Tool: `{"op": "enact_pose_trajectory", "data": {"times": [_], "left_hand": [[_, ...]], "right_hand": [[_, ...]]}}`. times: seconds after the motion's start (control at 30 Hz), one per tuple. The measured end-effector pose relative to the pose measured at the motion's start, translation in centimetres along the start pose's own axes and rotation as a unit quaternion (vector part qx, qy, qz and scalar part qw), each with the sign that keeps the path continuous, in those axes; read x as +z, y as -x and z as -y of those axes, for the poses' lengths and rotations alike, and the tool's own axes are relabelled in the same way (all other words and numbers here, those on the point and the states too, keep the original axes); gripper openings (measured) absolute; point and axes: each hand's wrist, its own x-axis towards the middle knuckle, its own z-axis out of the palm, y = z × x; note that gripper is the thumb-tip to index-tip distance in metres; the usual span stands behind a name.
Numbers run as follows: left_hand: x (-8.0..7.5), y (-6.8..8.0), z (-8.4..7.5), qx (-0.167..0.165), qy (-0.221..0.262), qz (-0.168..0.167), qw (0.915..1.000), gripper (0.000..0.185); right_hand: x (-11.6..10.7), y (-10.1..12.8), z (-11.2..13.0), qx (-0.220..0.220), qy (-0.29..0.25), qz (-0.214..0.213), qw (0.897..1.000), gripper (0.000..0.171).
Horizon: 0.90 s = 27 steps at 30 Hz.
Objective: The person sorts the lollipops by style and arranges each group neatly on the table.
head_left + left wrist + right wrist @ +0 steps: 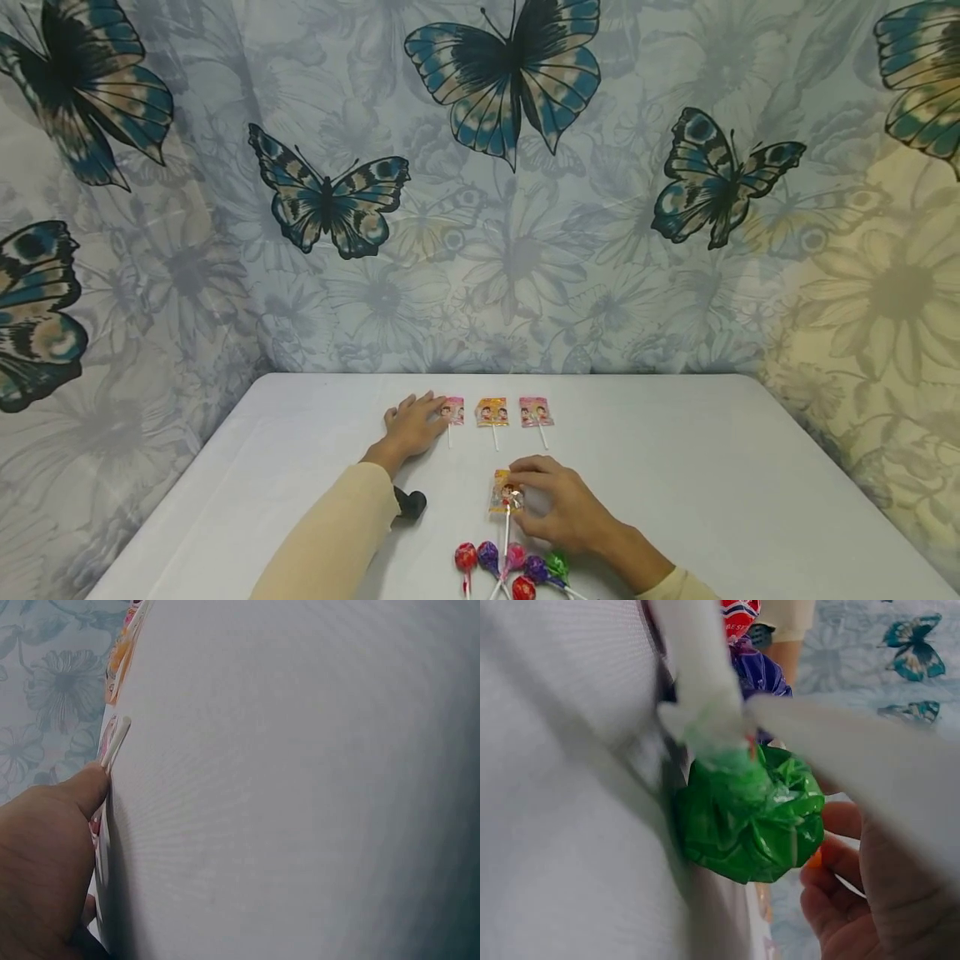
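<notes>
Fingers of our right hand (pixel 558 504) were curled over the orange flat-wrapped lollipop (pixel 506 492) in the head view, pinching its wrapper low on the white table (pixel 675 467), just above a cluster of 6 round foil lollipops (pixel 513 567); our left hand (pixel 411 427) lay flat with straight fingers, tips touching the leftmost of 3 flat lollipops (pixel 452 412) lined up farther back. We judged the curled hand could drag a sleeve through the round ones and scatter them. The wrappers showed cartoon faces, but no words were legible. From the left wrist camera, our left fingers (pixel 52 847) pressed at a pink wrapper edge and its white stick (pixel 116 741); a nudge there could have skewed the row. No print was readable. From the right wrist camera, a green foil lollipop (pixel 750 814) filled the view, our right fingers (pixel 840 900) bent beside it, with something orange just showing between them; a red wrapper (pixel 739 611) behind bore letters we read only partly, perhaps "BES".
</notes>
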Motion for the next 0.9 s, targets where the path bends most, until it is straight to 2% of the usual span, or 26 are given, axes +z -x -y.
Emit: {"op": "enact_pose_trajectory", "data": {"times": [0.17, 0.47, 0.9], "left_hand": [[-0.1, 0.0, -0.2, 0.001, -0.004, 0.004, 1.0, 0.049], [-0.2, 0.1, 0.0, -0.002, -0.006, -0.001, 1.0, 0.047], [-0.3, 0.2, -0.1, 0.0, -0.005, 0.003, 1.0, 0.048]], "right_hand": [[-0.5, -0.1, -0.1, 0.01, 0.003, -0.018, 1.0, 0.041], [-1.6, -0.4, -1.0, -0.007, 0.014, -0.057, 0.998, 0.043], [-4.4, -0.4, -3.7, 0.012, 0.047, -0.076, 0.996, 0.046]]}}
